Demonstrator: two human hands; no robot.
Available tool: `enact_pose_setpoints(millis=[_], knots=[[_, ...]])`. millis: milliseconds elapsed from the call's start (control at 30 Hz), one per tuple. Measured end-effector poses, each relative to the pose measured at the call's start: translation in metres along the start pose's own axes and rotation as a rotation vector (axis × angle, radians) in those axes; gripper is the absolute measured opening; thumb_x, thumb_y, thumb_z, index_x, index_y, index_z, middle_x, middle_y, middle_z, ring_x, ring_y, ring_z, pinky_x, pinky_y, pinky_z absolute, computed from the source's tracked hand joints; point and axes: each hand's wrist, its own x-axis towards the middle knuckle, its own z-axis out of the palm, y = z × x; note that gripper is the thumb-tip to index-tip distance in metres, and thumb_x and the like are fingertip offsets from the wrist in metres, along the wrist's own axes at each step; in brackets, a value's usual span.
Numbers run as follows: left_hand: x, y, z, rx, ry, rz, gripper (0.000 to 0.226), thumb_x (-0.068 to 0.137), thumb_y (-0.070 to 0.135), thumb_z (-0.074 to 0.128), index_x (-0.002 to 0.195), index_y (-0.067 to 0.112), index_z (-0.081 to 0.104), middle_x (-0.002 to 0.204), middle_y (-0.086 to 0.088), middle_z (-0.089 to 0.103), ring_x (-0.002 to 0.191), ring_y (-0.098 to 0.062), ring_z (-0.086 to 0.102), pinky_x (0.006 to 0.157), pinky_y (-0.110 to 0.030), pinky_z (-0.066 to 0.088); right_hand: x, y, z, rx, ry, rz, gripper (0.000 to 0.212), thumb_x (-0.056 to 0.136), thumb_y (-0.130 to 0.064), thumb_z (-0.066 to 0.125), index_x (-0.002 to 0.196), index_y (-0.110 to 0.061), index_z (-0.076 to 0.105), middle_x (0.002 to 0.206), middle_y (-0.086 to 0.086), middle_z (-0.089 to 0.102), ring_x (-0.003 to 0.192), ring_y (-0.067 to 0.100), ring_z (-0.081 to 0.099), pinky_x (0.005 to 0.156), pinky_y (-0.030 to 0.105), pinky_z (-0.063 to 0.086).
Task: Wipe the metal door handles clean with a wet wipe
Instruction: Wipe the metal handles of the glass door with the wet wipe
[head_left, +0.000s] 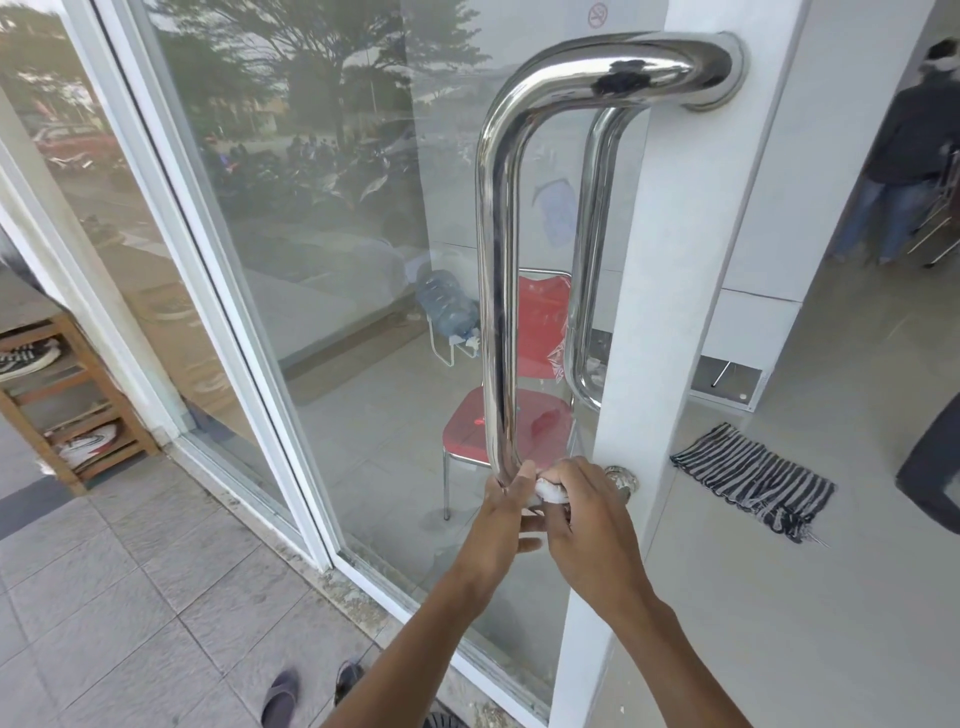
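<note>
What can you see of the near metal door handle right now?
The near door handle is a polished, mirror-bright steel tube bent in a U: a long upright bar curving at the top into a round mount on the white door frame. Both hands meet at its lower bend, the left hand touching the tube, the right hand holding the white wet wipe against it.
</note>
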Motion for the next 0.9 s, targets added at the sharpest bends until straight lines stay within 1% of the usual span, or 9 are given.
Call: enact_pose_setpoints(millis=[167, 233, 333, 467, 533, 600, 700, 800, 900], knots=[[-0.001, -0.003, 0.001, 0.008, 0.032, 0.044, 0.043, 0.098, 0.053, 0.044, 0.121, 0.018, 0.050, 0.107, -0.004, 0.073, 0.087, -0.015, 0.075, 0.095, -0.046, 0.055, 0.000, 0.009, -0.009, 0.080, -0.067, -0.008, 0.016, 0.085, -0.003, 0.056, 0.091, -0.018, 0.059, 0.091, -0.013, 0.052, 0.091, 0.013, 0.049, 0.074, 0.029, 0.046], [-0.001, -0.005, 0.001, 0.027, 0.031, 0.059, 0.043, 0.100, 0.052, 0.039, 0.120, 0.017, 0.051, 0.106, -0.001, 0.074, 0.088, -0.013, 0.074, 0.094, -0.044, 0.056, -0.001, 0.011, -0.010, 0.108, -0.065, -0.013, 0.013, 0.084, -0.013, 0.053, 0.093, -0.020, 0.060, 0.095, -0.015, 0.050, 0.094, 0.009, 0.049, 0.074, 0.028, 0.047], [-0.004, -0.009, 0.002, 0.062, -0.012, 0.047, 0.045, 0.101, 0.055, 0.033, 0.120, 0.022, 0.056, 0.108, 0.000, 0.074, 0.094, -0.015, 0.073, 0.096, -0.045, 0.055, -0.003, 0.010, -0.010, 0.188, -0.061, -0.002, 0.023, 0.084, -0.024, 0.053, 0.104, -0.026, 0.063, 0.107, -0.023, 0.046, 0.109, 0.002, 0.045, 0.083, 0.027, 0.049], [-0.010, -0.014, 0.009, 0.074, -0.077, 0.004, 0.054, 0.100, 0.057, 0.029, 0.118, 0.020, 0.063, 0.108, -0.006, 0.075, 0.100, -0.024, 0.071, 0.096, -0.049, 0.054, -0.003, 0.010, -0.011, 0.306, -0.082, -0.008, 0.035, 0.078, -0.015, 0.056, 0.108, -0.032, 0.063, 0.123, -0.027, 0.044, 0.124, 0.003, 0.043, 0.096, 0.025, 0.042], [-0.012, -0.017, 0.014, 0.071, -0.113, -0.004, 0.057, 0.099, 0.059, 0.028, 0.120, 0.020, 0.063, 0.109, -0.005, 0.074, 0.099, -0.021, 0.072, 0.097, -0.046, 0.054, -0.004, 0.011, -0.013, 0.406, -0.065, 0.029, 0.043, 0.077, -0.013, 0.053, 0.115, -0.031, 0.061, 0.123, -0.020, 0.051, 0.120, 0.007, 0.048, 0.092, 0.017, 0.043], [-0.015, -0.018, 0.019, 0.042, -0.127, -0.022, 0.058, 0.098, 0.060, 0.028, 0.121, 0.021, 0.064, 0.111, -0.004, 0.074, 0.097, -0.019, 0.073, 0.095, -0.043, 0.056, -0.009, 0.013, -0.015, 0.517, 0.008, 0.091, 0.045, 0.076, -0.010, 0.053, 0.114, -0.033, 0.061, 0.116, -0.013, 0.059, 0.107, 0.011, 0.057, 0.082, 0.012, 0.045], [-0.017, -0.017, 0.030, -0.060, -0.115, -0.080, 0.061, 0.100, 0.059, 0.026, 0.118, 0.017, 0.068, 0.110, -0.004, 0.075, 0.100, -0.019, 0.073, 0.086, -0.037, 0.060, -0.019, 0.016, -0.012, 0.490, 0.180, 0.097, 0.031, 0.081, -0.014, 0.055, 0.106, -0.031, 0.062, 0.113, -0.008, 0.062, 0.105, 0.013, 0.060, 0.080, 0.007, 0.043], [-0.014, -0.016, 0.039, -0.189, -0.080, -0.169, 0.065, 0.103, 0.055, 0.024, 0.114, 0.011, 0.071, 0.108, -0.011, 0.075, 0.103, -0.025, 0.072, 0.075, -0.032, 0.059, -0.030, 0.022, -0.007, 0.346, 0.313, 0.116, 0.022, 0.081, -0.024, 0.054, 0.101, -0.033, 0.060, 0.107, -0.017, 0.058, 0.109, 0.008, 0.054, 0.088, 0.006, 0.038], [-0.011, -0.014, 0.044, -0.307, -0.084, -0.241, 0.068, 0.102, 0.056, 0.022, 0.115, 0.010, 0.072, 0.101, -0.013, 0.074, 0.093, -0.020, 0.070, 0.066, -0.028, 0.057, -0.037, 0.028, -0.007, 0.348, 0.293, 0.317, 0.021, 0.081, -0.035, 0.060, 0.097, -0.045, 0.052, 0.101, -0.023, 0.056, 0.103, 0.001, 0.052, 0.081, 0.006, 0.039]])
